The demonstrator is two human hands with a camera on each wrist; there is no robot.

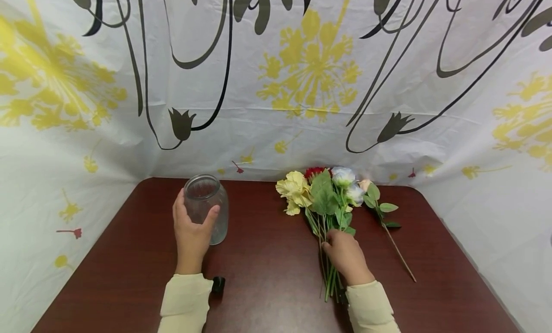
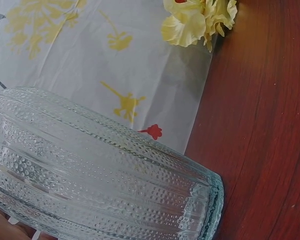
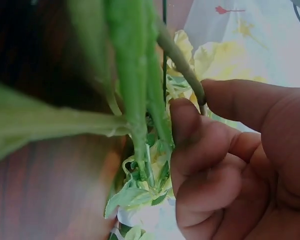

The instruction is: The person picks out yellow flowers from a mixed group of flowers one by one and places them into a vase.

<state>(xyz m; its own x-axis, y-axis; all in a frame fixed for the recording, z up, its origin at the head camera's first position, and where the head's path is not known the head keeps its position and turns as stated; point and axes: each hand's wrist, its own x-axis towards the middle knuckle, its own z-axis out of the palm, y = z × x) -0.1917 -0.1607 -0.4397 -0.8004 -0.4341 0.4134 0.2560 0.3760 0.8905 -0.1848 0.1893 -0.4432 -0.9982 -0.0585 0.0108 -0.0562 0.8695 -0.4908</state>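
On the left of the table, my left hand (image 1: 193,235) grips a clear glass jar (image 1: 220,213), thumb on the near side and fingers around the left. Dotted, ribbed glass fills much of the left wrist view. The jar looks upright and holds nothing visible. On the right, my right hand (image 1: 348,257) is over the stems of a bunch of artificial flowers (image 1: 324,196). Its thumb and index finger pinch a brownish flower stem (image 3: 182,62); the other fingers are curled beside green stems (image 3: 135,75). Which bloom that stem carries, I cannot tell.
The bunch has a yellow flower (image 1: 295,191), a red one (image 1: 314,172) and pale blue-white ones (image 1: 343,176). A single pale pink flower (image 1: 365,185) lies apart to its right, stem toward me. A patterned cloth (image 1: 250,146) hangs behind the dark red table (image 1: 267,256).
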